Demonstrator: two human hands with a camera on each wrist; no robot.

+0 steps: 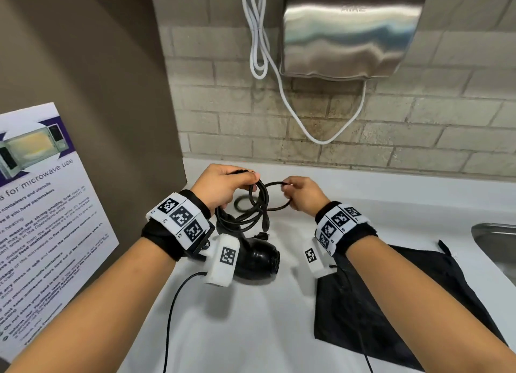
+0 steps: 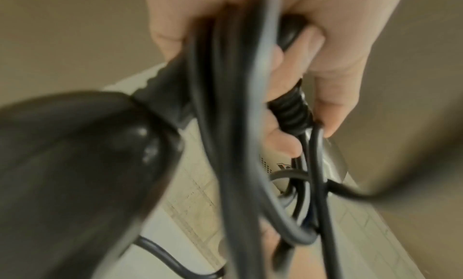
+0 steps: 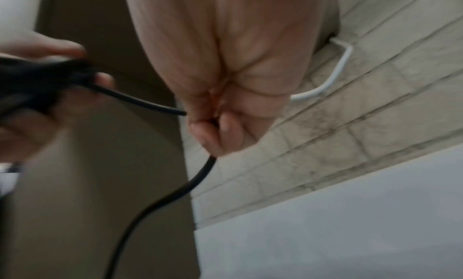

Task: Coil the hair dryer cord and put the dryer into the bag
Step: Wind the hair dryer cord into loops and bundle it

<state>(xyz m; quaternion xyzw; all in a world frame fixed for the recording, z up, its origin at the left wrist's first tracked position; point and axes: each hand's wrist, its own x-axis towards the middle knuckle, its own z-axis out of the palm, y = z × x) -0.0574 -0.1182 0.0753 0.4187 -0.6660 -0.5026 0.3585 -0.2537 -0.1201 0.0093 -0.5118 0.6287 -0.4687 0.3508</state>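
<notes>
1. Our left hand has its grip closed around a bundle of cord loops at 12 o'clock from the hair dryer. The left wrist view shows the fingers also wrapped around the dryer's handle end, so we judge that the dryer hangs from this hand just over the counter. If the fingers loosen, the loops could spring apart and spill.

2. Our right hand has its grip pinched shut on a free stretch of cord, forming a new loop at 3 o'clock from the bundle. If we pull too hard here, the loops already gathered could be dragged out of the left hand.

3. A loose length of cord still lies on the counter at 12 o'clock from the dryer. We judge it could kink or catch under the bundle as it is drawn in.

4. The plug hangs below the bundle, and it could snag in a loop.

5. The bag lies flat at 4 o'clock from the dryer, its mouth not visibly open. With both hands occupied, opening it risks letting the coil go.
</notes>
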